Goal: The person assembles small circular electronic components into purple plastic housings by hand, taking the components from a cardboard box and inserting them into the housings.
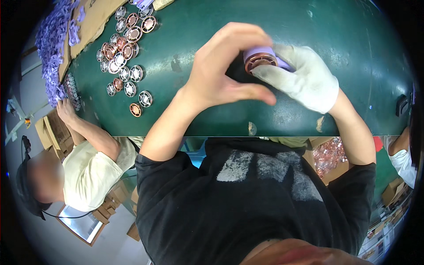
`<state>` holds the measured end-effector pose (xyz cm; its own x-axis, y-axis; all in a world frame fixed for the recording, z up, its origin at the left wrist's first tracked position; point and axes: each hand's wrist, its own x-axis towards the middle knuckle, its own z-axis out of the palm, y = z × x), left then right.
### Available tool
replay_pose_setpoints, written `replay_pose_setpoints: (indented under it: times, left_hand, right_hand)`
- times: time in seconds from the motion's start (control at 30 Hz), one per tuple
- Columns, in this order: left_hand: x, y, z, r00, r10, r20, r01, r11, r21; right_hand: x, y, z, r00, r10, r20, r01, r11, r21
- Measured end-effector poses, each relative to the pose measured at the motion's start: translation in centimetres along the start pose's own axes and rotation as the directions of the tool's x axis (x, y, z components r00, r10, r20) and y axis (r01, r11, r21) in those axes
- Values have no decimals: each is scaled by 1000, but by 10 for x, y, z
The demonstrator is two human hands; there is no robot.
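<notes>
In a white glove, my right hand (305, 78) grips a round copper-coloured piece with a light purple band or part around it (259, 56). The thumb presses on its copper rim. Bare and slightly blurred, my left hand (218, 66) is curved beside the piece, its thumb stretched well away from the fingers. Its fingertips are close to the purple top; whether they touch it cannot be made out. To the left, several loose round spoked pieces (136, 73), silver and copper-coloured, lie on the green table (185, 119).
A heap of purple parts (49, 48) lies beside cardboard (90, 20) at the far left. A co-worker's hand (66, 111) is by that heap. An open box of copper-coloured pieces (329, 154) sits below the table's near edge, right. A small black object (401, 105) lies at the right.
</notes>
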<state>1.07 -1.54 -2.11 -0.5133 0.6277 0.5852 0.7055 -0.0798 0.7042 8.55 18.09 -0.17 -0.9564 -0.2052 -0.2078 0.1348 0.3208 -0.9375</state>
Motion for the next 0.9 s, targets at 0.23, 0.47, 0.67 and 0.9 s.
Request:
replay_pose_setpoints:
  times: [0.23,0.47,0.67,0.9]
  left_hand:
    - [-8,-5,4,951,-306,41,306,918,-254]
    - [78,-64,-44,650,-756,-69,734,649,-198]
    - [129,-86,-82,882,-321,-346,470,659,587]
    - [39,-71,-119,951,-272,-149,220,251,943]
  right_hand:
    - [4,-1,8,983,-95,-157,44,953,-300]
    - [15,19,-6,900,-44,-434,54,999,11]
    - [14,20,-7,937,-35,-348,15,998,-59]
    - [14,8,-1,946,-110,-304,41,973,-225]
